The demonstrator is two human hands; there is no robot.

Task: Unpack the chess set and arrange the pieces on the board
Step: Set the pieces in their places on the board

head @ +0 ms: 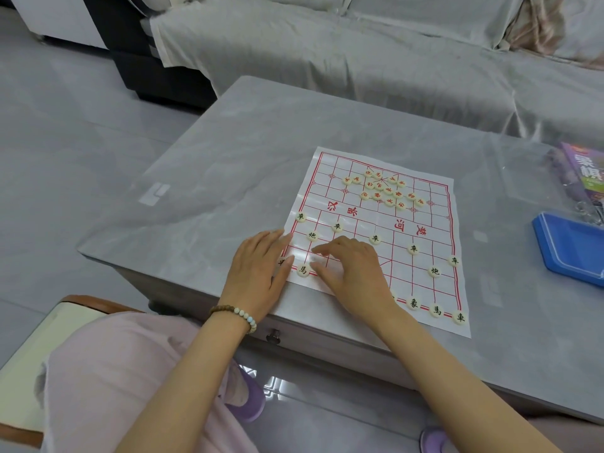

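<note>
I see bare forearms | beaded bracelet (236, 316) on left wrist | pale pink garment (124, 380) over lap | purple slippers (248, 397)

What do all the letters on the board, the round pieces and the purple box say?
"楚河" and "汉界": red, mid paper board.
"卒": black, on five pieces, such as this piece.
"炮": on two pieces, one here.
"馬": near-row piece, another at right.
"象": piece.
"車": corner piece.
"象棋": purple box; its small print is unreadable.
Red pile: too small to read.

Soft even daylight, wide-angle edge warp
</note>
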